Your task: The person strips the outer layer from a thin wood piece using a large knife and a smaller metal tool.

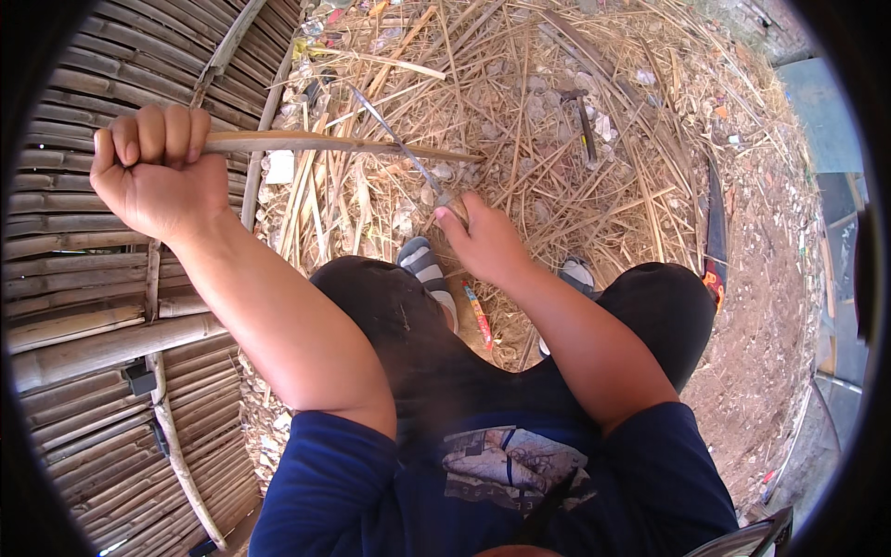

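My left hand (160,167) is raised at the left, its fingers wrapped round one end of a long bamboo strip (297,141). The strip points to the right and narrows toward its far end. In the middle, my right hand (484,238) grips the handle of a knife (422,170) with a long thin blade. That blade slants up and to the left, crossing the strip about midway along its length. Most of the knife's handle is hidden in my fist.
Bamboo shavings (520,111) litter the ground ahead. A hammer (585,128) lies among them. Farther right rests a handsaw (715,232) with an orange-red handle. A bamboo slat wall (93,200) rises on the left. A red wrapper (479,316) lies between my feet.
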